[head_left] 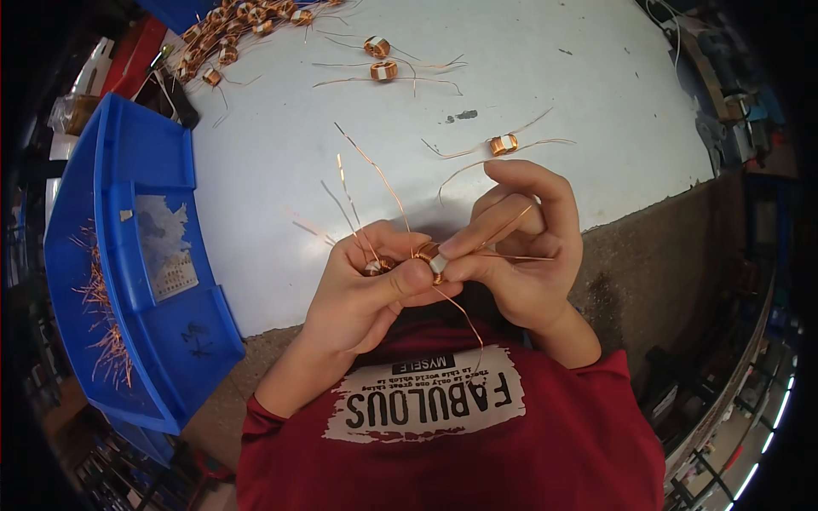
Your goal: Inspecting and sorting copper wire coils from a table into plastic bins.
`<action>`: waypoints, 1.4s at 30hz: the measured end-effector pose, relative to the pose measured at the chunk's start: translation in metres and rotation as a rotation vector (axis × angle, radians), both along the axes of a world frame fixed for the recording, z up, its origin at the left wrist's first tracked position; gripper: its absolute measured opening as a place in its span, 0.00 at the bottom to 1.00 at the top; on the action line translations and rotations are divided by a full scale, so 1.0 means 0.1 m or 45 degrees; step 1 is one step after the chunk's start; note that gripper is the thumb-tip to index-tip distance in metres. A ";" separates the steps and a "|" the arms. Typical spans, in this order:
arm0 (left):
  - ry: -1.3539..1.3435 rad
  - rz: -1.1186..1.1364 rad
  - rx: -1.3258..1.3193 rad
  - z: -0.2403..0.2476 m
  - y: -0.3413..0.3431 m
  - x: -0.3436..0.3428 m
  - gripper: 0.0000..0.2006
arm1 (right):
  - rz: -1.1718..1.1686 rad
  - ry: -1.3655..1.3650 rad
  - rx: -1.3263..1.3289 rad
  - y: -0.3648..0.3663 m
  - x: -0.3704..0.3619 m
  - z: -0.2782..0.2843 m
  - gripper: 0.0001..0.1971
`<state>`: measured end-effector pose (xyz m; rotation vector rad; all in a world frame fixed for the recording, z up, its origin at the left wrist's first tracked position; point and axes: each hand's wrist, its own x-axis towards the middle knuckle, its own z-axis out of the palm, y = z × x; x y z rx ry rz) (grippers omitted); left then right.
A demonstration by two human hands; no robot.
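My left hand (pixel 366 289) is closed, pinching a copper-wound toroidal coil (pixel 437 265) between thumb and fingers. A second copper coil (pixel 375 266) is tucked in the same hand, its long wire leads fanning up and to the left. From the other side, my right hand (pixel 520 255) meets the first coil with thumb and fingertips at its white patch, and wire leads run between its fingers. One lead from this coil hangs down over the red shirt. Just beyond my right hand, another copper coil (pixel 504 144) lies on the white table with its leads spread.
Two copper coils (pixel 383 71) lie farther up the white table (pixel 281 170). A pile of coils (pixel 230 38) fills the far left corner by a blue bin (pixel 175 10). At the left edge, a larger blue bin (pixel 153 255) holds copper wire clippings (pixel 106 315). Tools (pixel 711 132) sit at the right.
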<state>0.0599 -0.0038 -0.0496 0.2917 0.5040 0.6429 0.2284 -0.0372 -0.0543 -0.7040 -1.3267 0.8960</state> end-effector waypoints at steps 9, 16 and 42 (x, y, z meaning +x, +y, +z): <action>-0.118 -0.077 -0.106 0.02 -0.01 -0.20 0.15 | -0.037 0.176 -0.279 -0.10 -0.26 -0.18 0.48; -0.142 -0.193 -0.021 -0.04 0.00 -0.33 0.13 | 0.046 0.005 -0.236 -0.07 -0.48 -0.17 0.56; 0.491 -0.131 0.733 0.08 -0.12 -0.19 0.08 | 0.114 -0.214 -0.613 -0.15 -0.29 0.12 0.12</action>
